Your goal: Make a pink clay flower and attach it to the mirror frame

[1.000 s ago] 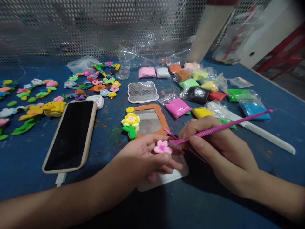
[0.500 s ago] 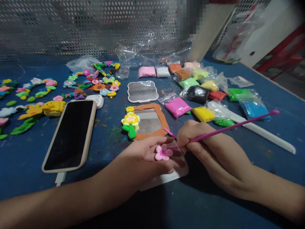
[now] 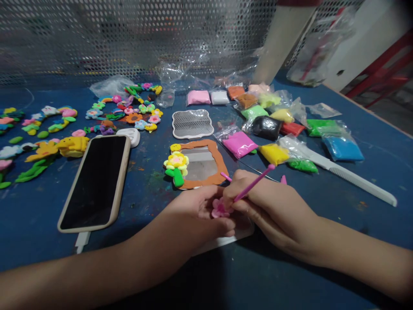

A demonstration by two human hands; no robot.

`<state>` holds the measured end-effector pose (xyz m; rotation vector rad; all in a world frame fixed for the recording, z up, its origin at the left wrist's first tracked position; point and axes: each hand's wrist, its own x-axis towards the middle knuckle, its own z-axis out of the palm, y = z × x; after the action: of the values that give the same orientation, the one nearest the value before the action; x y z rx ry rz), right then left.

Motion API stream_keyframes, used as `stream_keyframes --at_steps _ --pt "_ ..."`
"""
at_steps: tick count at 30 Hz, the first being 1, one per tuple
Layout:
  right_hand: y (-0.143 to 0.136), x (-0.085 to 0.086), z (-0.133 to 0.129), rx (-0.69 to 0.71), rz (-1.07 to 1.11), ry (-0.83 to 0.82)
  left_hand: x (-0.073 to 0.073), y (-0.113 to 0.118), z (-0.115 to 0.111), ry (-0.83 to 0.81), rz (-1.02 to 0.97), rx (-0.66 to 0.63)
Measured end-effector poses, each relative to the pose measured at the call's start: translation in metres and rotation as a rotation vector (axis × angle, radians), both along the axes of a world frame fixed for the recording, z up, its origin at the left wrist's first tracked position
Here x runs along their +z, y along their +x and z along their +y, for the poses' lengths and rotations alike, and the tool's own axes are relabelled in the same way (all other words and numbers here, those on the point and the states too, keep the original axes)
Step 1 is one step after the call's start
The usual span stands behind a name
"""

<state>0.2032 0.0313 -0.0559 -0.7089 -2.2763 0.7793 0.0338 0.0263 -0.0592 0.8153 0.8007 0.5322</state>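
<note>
A small pink clay flower (image 3: 219,208) rests on the fingers of my left hand (image 3: 193,219), which is cupped palm up around it. My right hand (image 3: 274,206) pinches a thin pink tool (image 3: 254,183) with a ball end pointing up to the right. Its fingertips reach the flower's right side and hide the tool's lower end. Just beyond my hands lies a mirror with an orange clay border (image 3: 221,161); a yellow flower (image 3: 176,161) with a green leaf sits on its left edge. Part of a white sheet (image 3: 222,244) shows under my hands.
A phone (image 3: 97,183) with a cable lies left, near many colourful clay pieces (image 3: 134,117). A white-framed mirror (image 3: 192,123) lies behind the orange one. Clay packets (image 3: 238,144) and a white comb (image 3: 361,181) are at right. A perforated metal panel (image 3: 129,38) stands behind.
My right hand has moved left onto the flower, and the pink tool has swung more upright. My left fingers have curled more around the flower. Another pink tip now shows behind my right hand.
</note>
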Motion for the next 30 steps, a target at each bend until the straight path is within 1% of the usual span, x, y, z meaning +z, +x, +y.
stream_keyframes --at_steps 4,7,11,15,19,25,30 --pt "-0.0019 -0.0012 0.0003 0.010 -0.005 0.011 0.0043 -0.0006 -0.0002 0.030 0.052 -0.017" --pt "-0.0014 -0.0036 0.0001 0.022 -0.032 0.066 0.0070 -0.0013 -0.0011 0.016 0.022 -0.034" --pt "0.0019 -0.0066 -0.0012 0.021 -0.079 0.137 0.0076 -0.0010 -0.0012 -0.002 -0.007 -0.020" --pt "0.0025 -0.0072 -0.0016 -0.004 -0.084 0.113 0.0085 -0.0008 0.0003 -0.011 0.010 -0.025" --pt "0.0016 -0.0082 -0.0013 -0.004 -0.097 0.121 0.0092 -0.0010 -0.0008 0.015 0.048 -0.024" --pt "0.0024 -0.0085 -0.0020 -0.036 -0.110 0.128 0.0053 -0.0011 -0.0015 0.046 0.007 -0.026" --pt "0.0013 -0.0065 -0.0016 -0.015 -0.124 0.150 0.0056 -0.0009 -0.0020 0.080 0.103 -0.018"
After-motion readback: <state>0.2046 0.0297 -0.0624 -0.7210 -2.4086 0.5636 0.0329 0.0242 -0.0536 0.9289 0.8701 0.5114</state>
